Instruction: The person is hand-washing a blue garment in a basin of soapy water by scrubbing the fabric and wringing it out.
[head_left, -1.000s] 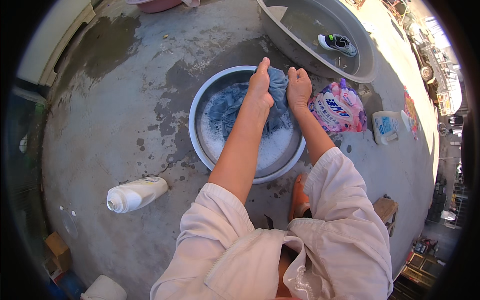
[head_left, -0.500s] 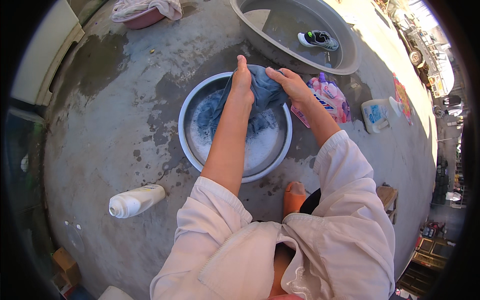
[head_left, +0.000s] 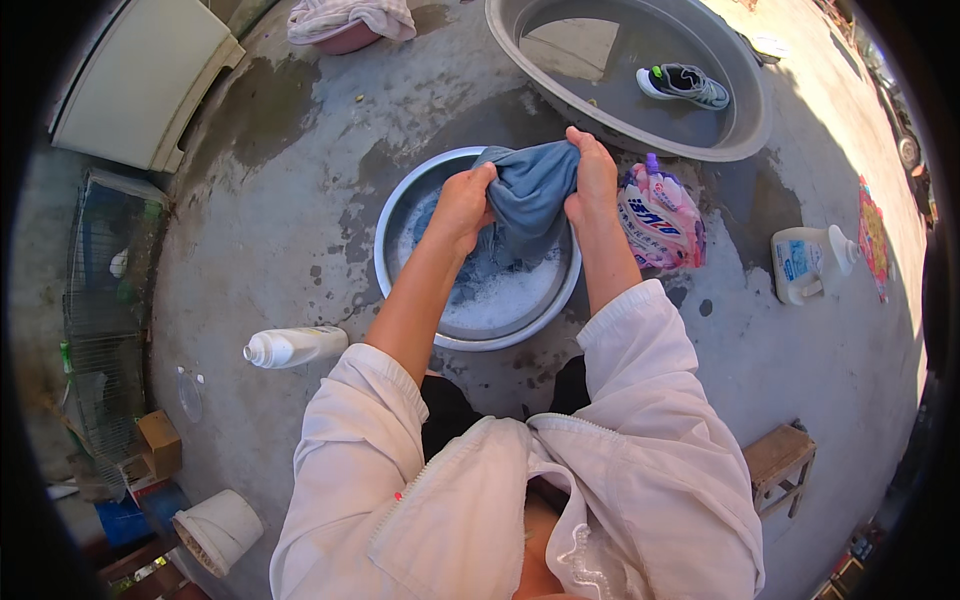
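Note:
A wet blue-grey cloth (head_left: 535,195) is stretched between my two hands above a round metal basin (head_left: 384,265). My left hand (head_left: 464,207) grips its left edge, the fingers curled around the fabric. On the opposite side my right hand (head_left: 593,178) pinches the upper right corner, fingers pointing away from me. The lower part of the cloth hangs down towards white suds (head_left: 500,300) in the basin. More dark blue fabric shows in the soapy water behind my left wrist, partly hidden.
Beyond the basin stands a large grey tub (head_left: 640,139) with water and a sneaker (head_left: 686,87). A pink pouch (head_left: 662,215) and white jug (head_left: 803,265) are on the right. A white bottle (head_left: 297,347) lies left. A wooden stool (head_left: 778,462) stands lower right, a white bucket (head_left: 218,530) lower left.
The cloth was bunched between my hands and is now spread wider and smoother. My left fingers have closed over its edge, and my right hand has turned more upright. The whole view has shifted.

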